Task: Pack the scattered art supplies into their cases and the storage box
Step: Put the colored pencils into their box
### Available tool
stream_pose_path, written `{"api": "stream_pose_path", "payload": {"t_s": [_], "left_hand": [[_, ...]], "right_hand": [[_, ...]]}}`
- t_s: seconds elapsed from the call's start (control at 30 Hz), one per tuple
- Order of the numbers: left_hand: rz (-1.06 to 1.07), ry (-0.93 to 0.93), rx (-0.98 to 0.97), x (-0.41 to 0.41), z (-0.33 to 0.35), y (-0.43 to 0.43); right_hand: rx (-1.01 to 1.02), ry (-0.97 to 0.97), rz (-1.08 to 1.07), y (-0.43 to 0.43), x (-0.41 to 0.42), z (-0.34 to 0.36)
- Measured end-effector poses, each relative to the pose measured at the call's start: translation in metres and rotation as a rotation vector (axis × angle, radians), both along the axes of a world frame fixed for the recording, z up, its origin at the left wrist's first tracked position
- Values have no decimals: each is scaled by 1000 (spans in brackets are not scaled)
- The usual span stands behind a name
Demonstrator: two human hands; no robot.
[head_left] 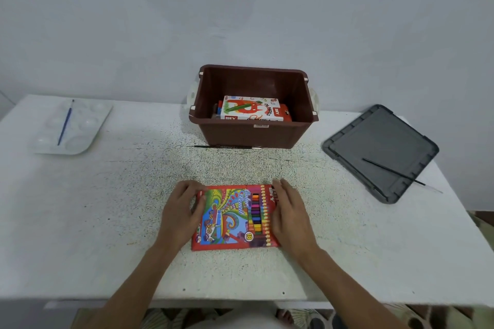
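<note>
A red colour pencil box (232, 218) lies flat on the white table near the front edge. My left hand (181, 211) grips its left edge, thumb on the top face. Along the box's right edge lies my right hand (290, 218), fingers straight. Behind it stands the brown storage box (252, 133), open, with an oil pastels box (250, 109) and other packs inside. A thin dark brush (222, 146) lies on the table just in front of the storage box.
A white paint palette (80, 139) with a blue brush (65, 123) on it sits at the far left. The grey lid (379, 147) lies at the right, a dark brush (393, 170) across it and over its edge. A wall rises behind the table.
</note>
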State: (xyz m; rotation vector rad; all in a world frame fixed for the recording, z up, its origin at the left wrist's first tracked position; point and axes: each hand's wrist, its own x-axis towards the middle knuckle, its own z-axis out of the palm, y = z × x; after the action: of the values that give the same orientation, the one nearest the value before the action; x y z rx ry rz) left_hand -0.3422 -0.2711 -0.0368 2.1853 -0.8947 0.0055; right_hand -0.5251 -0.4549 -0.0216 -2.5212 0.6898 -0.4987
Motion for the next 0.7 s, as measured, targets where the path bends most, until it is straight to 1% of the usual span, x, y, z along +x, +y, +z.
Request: {"api": "stream_pose_path", "payload": {"t_s": [0.07,0.1,0.17,0.23,0.3,0.43,0.6,0.7], "left_hand": [[5,-10,11,-1,0,0],[6,-12,11,-1,1,0],[9,-17,11,-1,0,-1],[18,-26,19,-1,-1,-1],[17,-50,27,-2,-3,-1],[5,-80,19,-1,-4,-2],[-11,-101,25,-2,-5,-2],[-18,-87,5,-2,-4,-2]], "right_hand": [[18,-12,31,3,-3,-1],[62,-22,34,3,-5,2],[146,-53,9,1,-8,5],[183,-73,-37,-5,-8,6],[204,-36,-57,-9,-8,7],[204,78,-28,-9,-12,8],[251,79,59,-4,-12,7],[331,40,64,-9,-13,2]]}}
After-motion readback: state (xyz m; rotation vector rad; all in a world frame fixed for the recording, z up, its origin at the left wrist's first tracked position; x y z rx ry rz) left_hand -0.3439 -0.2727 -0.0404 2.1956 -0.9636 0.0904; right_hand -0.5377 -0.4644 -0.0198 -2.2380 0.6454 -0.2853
